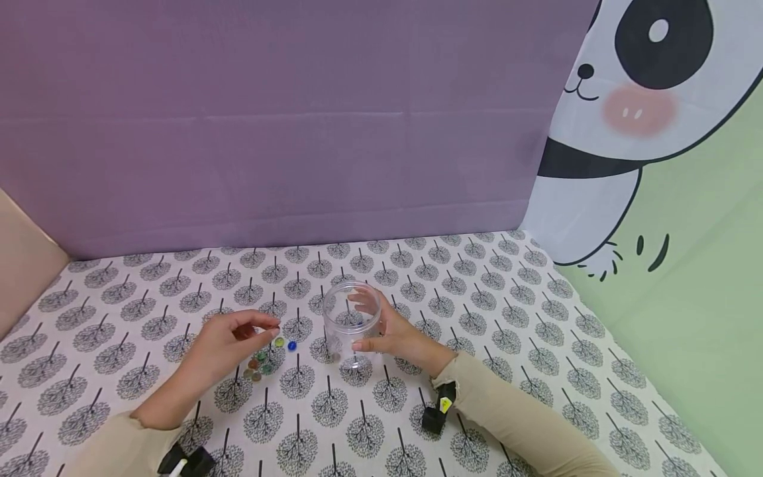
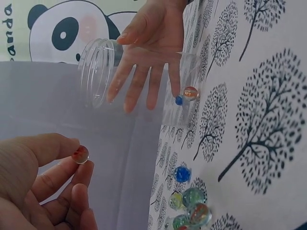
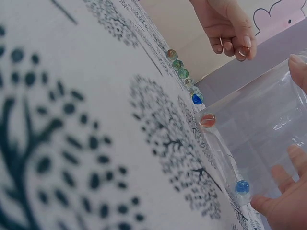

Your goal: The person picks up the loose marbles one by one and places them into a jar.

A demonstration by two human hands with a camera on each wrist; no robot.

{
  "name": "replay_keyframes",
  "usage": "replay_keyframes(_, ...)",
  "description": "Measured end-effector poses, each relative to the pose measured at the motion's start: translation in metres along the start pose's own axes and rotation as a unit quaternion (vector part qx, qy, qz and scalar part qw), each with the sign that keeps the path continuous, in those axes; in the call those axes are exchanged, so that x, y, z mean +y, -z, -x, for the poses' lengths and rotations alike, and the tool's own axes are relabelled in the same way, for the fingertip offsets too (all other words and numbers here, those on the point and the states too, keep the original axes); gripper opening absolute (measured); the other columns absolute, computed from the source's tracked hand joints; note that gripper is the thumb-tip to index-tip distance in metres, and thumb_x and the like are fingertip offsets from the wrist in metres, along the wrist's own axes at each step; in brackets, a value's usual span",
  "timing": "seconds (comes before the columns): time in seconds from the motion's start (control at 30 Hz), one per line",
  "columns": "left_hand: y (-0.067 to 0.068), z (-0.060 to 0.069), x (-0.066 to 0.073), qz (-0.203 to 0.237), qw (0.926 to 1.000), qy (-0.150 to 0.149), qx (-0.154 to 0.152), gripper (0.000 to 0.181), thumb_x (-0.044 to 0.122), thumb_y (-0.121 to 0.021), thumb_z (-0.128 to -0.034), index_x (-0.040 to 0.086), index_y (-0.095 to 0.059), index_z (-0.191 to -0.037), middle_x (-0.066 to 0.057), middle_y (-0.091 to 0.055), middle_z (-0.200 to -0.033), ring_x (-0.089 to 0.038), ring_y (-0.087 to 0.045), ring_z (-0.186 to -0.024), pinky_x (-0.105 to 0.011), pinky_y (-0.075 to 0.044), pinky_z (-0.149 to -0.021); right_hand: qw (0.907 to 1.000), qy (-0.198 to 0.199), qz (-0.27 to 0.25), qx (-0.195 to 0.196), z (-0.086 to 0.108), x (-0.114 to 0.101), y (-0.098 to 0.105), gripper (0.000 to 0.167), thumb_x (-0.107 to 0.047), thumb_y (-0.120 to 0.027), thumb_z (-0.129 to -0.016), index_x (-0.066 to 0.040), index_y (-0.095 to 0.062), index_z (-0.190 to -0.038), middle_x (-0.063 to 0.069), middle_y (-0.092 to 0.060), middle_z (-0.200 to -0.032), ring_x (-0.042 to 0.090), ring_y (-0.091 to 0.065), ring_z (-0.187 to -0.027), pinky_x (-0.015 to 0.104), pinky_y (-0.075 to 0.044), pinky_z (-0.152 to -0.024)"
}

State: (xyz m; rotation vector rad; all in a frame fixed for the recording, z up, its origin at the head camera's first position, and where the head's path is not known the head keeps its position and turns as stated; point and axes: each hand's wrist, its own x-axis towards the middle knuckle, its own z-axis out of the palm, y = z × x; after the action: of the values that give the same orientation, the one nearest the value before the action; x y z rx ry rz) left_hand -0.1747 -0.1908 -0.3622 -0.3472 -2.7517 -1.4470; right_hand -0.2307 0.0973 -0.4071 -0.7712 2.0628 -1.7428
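My left hand (image 1: 228,341) pinches a clear marble with red in it (image 2: 80,155) between thumb and forefinger, low over the cloth and left of the jar. Around the clear plastic jar (image 1: 341,339), my right hand (image 1: 398,334) holds the side, thumb in front and fingers behind. The jar stands upright with its mouth uncovered. At its bottom lie an orange-striped marble (image 3: 207,120) and a blue marble (image 3: 242,186). Outside it, beneath my left hand, a blue marble (image 1: 292,346) and a yellow-green marble (image 1: 279,342) lie near several green and brown marbles (image 1: 256,365).
A white cloth with black tree prints (image 1: 363,427) covers the table. Behind it rises a purple panel (image 1: 286,146), and a green wall with a panda picture (image 1: 596,212) stands at the right. Black wrist devices (image 1: 438,411) sit on both sleeves.
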Motion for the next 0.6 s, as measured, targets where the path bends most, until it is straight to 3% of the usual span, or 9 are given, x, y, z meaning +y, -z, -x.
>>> replay_keyframes(0.37, -0.007, -0.002, 0.007, 0.009, 0.9999, -0.008, 0.009, 0.022, 0.013, -0.070, -0.0841, 0.002, -0.068, -0.104, -0.015, -0.067, -0.088, -0.020, -0.056, -0.062, -0.028, -0.049, -0.047, 1.0000, -0.005, -0.002, 0.002, 0.000, 0.001, 0.000, 0.094, -0.015, -0.079, -0.073, -0.035, -0.022, -0.145, -0.005, -0.031, -0.149, 0.023, -0.029, -0.138, 0.046, -0.029, -0.108)
replay_keyframes(0.6, -0.010, -0.004, 0.013, 0.025, 0.9997, 0.006, -0.001, 0.024, 0.015, -0.069, -0.0847, 0.003, -0.068, -0.105, -0.017, -0.065, -0.087, -0.022, -0.054, -0.058, -0.034, -0.049, -0.042, 1.0000, 0.003, 0.001, -0.001, -0.001, 0.001, 0.001, 0.094, -0.018, -0.079, -0.074, -0.036, -0.021, -0.145, -0.004, -0.031, -0.150, 0.024, -0.029, -0.138, 0.047, -0.030, -0.108)
